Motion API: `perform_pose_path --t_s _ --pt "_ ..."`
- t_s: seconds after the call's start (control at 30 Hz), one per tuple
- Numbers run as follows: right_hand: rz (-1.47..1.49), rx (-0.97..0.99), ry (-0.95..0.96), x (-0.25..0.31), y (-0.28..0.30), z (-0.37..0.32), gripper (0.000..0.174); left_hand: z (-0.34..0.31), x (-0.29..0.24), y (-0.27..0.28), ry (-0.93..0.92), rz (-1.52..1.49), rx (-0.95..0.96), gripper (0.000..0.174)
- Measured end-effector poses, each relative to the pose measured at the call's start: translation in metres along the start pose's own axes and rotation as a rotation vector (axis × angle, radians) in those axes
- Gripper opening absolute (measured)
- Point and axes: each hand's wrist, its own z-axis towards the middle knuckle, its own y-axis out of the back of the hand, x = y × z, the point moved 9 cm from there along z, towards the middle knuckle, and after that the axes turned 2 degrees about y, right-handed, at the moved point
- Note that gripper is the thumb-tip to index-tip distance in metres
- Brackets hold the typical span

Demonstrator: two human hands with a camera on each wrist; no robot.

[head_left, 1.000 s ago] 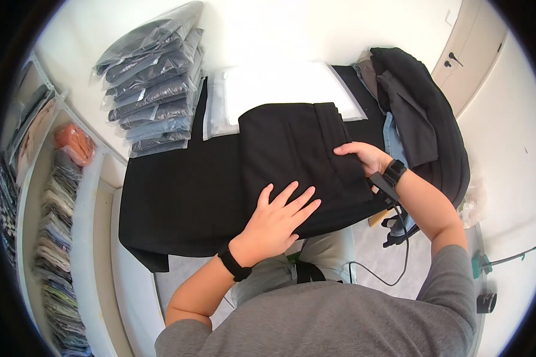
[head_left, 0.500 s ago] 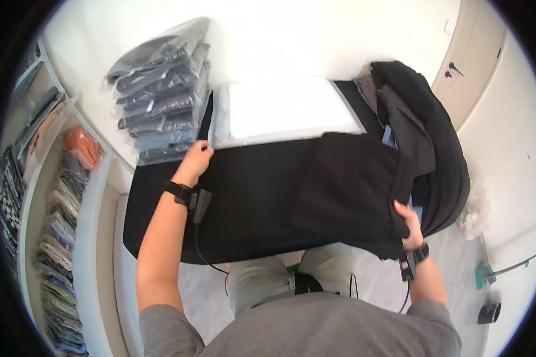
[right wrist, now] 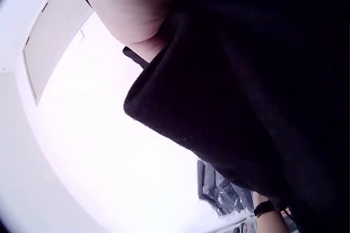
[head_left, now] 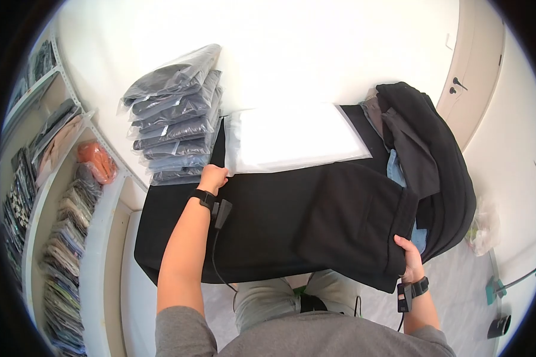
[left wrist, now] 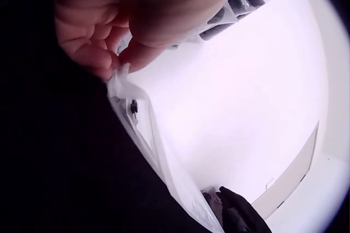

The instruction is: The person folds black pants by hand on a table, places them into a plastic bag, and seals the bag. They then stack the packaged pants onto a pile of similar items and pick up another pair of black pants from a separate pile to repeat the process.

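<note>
My left hand [head_left: 213, 178] is at the near left corner of the flat clear plastic bags [head_left: 298, 143], which lie with a white surface at the back middle of the table. In the left wrist view, its thumb and fingers pinch the edge of a plastic bag [left wrist: 178, 181], lifting it slightly apart. My right hand [head_left: 411, 260] grips folded black trousers [head_left: 357, 217] by the waistband end, at the right front of the table. Its thumb lies on top of the cloth; the other fingers are hidden underneath. The right wrist view shows the black cloth close up.
A tall stack of bagged garments [head_left: 178, 122] stands at the back left. Dark clothes and jeans are heaped [head_left: 452, 184] at the right end. Shelves of folded, bagged clothes [head_left: 71, 238] line the left wall. Black cloth [head_left: 250, 232] covers the table; cables trail from both wrists.
My left hand has left the trousers and gone to the corner of the plastic bags, where it pinches the edge. The right hand has pulled the trousers right and towards the body.
</note>
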Motion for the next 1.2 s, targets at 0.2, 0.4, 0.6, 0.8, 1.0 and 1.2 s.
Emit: perform_pose_path --t_s 0.2,0.4,0.6,0.8,1.0,1.2 --pt "0.079 0.003 0.1 0.025 -0.028 -0.024 0.047 -0.063 -0.028 0.004 0.037 0.197 0.011 0.027" --pt "0.236 0.128 0.216 0.087 -0.052 -0.076 0.045 -0.161 -0.044 -0.05 -0.048 0.175 0.334 0.024" --pt "0.001 -0.198 0.844 0.174 0.014 -0.15 0.044 -0.313 -0.101 -0.146 -0.396 0.063 1.191 0.027" --pt "-0.064 -0.679 0.995 0.226 0.129 -0.209 0.051 -0.233 -0.103 -0.118 -0.998 0.781 0.634 0.052" --pt "-0.018 -0.499 0.978 0.203 0.072 -0.191 0.046 -0.183 -0.054 -0.1 -0.849 1.041 0.478 0.074" --pt "0.028 -0.195 0.968 0.188 0.033 -0.161 0.04 -0.202 -0.055 -0.111 -0.804 1.22 0.152 0.064"
